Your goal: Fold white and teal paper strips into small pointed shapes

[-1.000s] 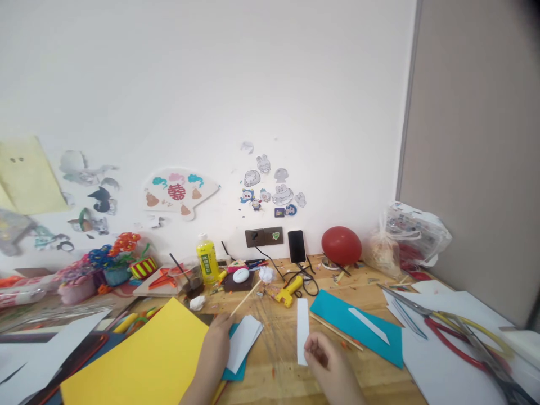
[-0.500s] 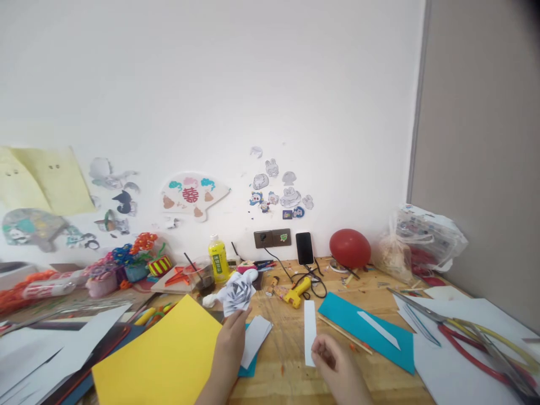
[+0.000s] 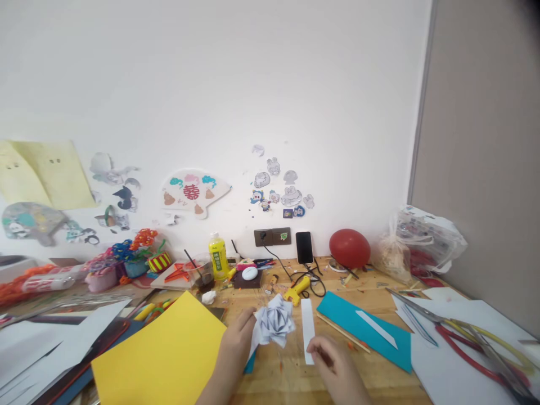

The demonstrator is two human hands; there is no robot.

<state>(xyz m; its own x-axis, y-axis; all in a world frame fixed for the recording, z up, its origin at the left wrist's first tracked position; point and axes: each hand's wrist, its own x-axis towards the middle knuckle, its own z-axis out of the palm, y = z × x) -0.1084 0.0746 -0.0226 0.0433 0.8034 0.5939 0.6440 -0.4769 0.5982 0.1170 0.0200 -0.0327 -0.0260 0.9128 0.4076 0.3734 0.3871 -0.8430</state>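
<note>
My left hand (image 3: 238, 337) is closed on a white paper flower (image 3: 276, 320) with many folded, pointed petals, held tilted above the table in front of me. White paper shows between the hand and the bloom. My right hand (image 3: 331, 360) has its fingers curled, thumb and fingertips together at the right edge of a long white paper strip (image 3: 308, 323). That strip's far end points towards the wall. Under the left wrist lies a large yellow sheet (image 3: 164, 349). A corner of blue paper (image 3: 250, 363) peeks out below the flower.
A yellow glue gun (image 3: 297, 289) with its cable lies beyond the flower. Right are a blue sheet (image 3: 337, 309), a wooden stick (image 3: 343, 333) and large scissors (image 3: 472, 337). A bottle (image 3: 218, 257), phone (image 3: 304, 247) and red balloon (image 3: 350, 248) stand by the wall.
The paper flower has swung right and nearer, away from the white round object it was covering. My left hand has turned with it. My right hand stays at the strip.
</note>
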